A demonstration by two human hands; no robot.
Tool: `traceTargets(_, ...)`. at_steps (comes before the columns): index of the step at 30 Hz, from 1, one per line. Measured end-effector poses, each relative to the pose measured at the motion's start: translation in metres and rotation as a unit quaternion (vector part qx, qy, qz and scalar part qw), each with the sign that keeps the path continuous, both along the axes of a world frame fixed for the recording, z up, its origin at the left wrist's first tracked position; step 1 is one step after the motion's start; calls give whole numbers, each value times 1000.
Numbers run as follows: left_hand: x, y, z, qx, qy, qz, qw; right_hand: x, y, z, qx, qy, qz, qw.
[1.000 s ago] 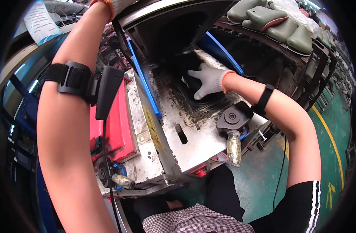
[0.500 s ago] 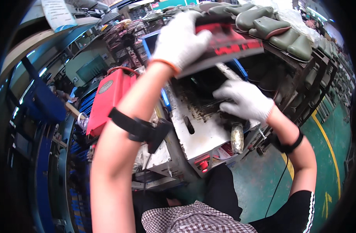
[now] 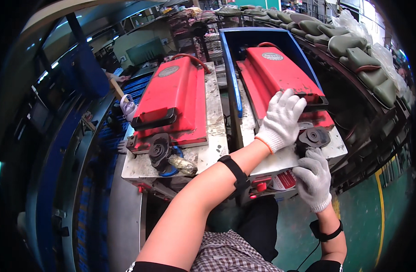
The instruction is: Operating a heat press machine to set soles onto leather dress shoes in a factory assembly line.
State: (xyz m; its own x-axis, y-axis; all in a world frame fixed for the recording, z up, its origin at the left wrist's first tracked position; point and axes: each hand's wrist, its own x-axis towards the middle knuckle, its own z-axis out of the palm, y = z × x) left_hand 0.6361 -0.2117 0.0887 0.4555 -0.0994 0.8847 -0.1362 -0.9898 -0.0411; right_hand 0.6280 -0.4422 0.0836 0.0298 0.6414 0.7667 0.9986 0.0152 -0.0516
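Note:
A red metal lid point(image 3: 276, 72) with a black front handle point(image 3: 318, 103) lies down on a white machine point(image 3: 274, 161). My left hand point(image 3: 280, 120), in a white knit glove, presses on the lid's front with its fingers stretched out, beside the handle. In front of the lid sits a round black latch point(image 3: 313, 137). My right hand point(image 3: 314, 179), gloved too, is just below the latch with its fingers curled. It appears to grip the latch's lever, which the glove mostly hides.
A second machine with a red lid point(image 3: 171, 95) stands to the left, its tape-wrapped lever point(image 3: 183, 165) pointing outward. Blue panels point(image 3: 237, 86) flank the right machine. Green clogs point(image 3: 348, 45) crowd a rack on the right. Another person's hand point(image 3: 122, 78) shows at far left.
The red lid, raised in my left hand before, is now down on the machine. My right hand has moved from the machine's open inside to the latch. The view has turned left.

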Motion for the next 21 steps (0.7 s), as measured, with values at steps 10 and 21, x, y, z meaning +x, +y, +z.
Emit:
traceTargets(10, 1, -7, -4, -29, -8, -20, 999, 113, -34, -37, 205, 100, -199, 953)
traceTargets(21, -50, -14, 40, -109, 121, -132, 978, 116, 82, 33, 45, -100, -186, 976)
